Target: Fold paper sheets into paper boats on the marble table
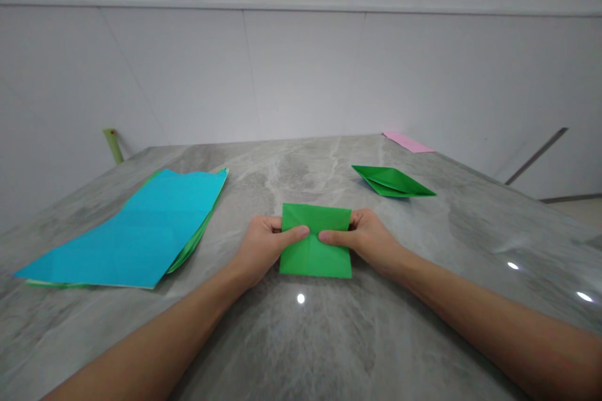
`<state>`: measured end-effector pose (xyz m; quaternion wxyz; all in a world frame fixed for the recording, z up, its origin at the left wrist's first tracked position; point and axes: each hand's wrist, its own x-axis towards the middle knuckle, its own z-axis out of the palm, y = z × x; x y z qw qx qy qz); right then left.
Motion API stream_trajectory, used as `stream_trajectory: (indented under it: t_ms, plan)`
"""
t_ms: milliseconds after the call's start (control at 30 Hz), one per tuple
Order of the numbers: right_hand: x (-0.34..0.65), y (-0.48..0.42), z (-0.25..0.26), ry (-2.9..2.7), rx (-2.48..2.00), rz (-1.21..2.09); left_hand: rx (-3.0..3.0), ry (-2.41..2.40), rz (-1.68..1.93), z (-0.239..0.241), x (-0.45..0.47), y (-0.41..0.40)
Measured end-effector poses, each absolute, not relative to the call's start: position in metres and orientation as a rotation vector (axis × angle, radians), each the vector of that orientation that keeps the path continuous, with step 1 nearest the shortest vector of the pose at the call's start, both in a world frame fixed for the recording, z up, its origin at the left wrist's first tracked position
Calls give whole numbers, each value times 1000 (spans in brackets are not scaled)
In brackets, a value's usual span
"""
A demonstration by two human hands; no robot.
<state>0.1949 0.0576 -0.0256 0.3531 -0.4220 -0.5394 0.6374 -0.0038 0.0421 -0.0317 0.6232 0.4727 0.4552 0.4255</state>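
Note:
A small rectangle of green folded paper [315,257] is held up between both hands, above the near middle of the table. My left hand [263,244] grips its left side, thumb on the front and fingers behind. On the opposite side my right hand [369,238] pinches it the same way. The two thumb tips lie close together near the paper's centre, with a small gap between them. Faint crease lines show on the paper. The fingers behind it are mostly hidden.
On the left lies a stack of paper [136,232], a blue sheet on top and green sheets beneath. A folded green paper boat [392,182] rests at the right. Pink paper [408,142] lies at the far right edge of the grey marbled table [291,169], before a white wall.

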Motion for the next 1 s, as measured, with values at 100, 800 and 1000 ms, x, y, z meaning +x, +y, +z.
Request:
stream_trajectory:
  t_ms: [100,800,1000]
  plan:
    - [194,57,-25,-1438,-1178,1589,1039,1016,970,-31,-4,42]
    - [194,53,-20,-1797,-1085,1454,1372,1116,510,-19,-11,36]
    - [188,44,-19,-1943,-1038,1277,1457,1068,438,-17,-6,32]
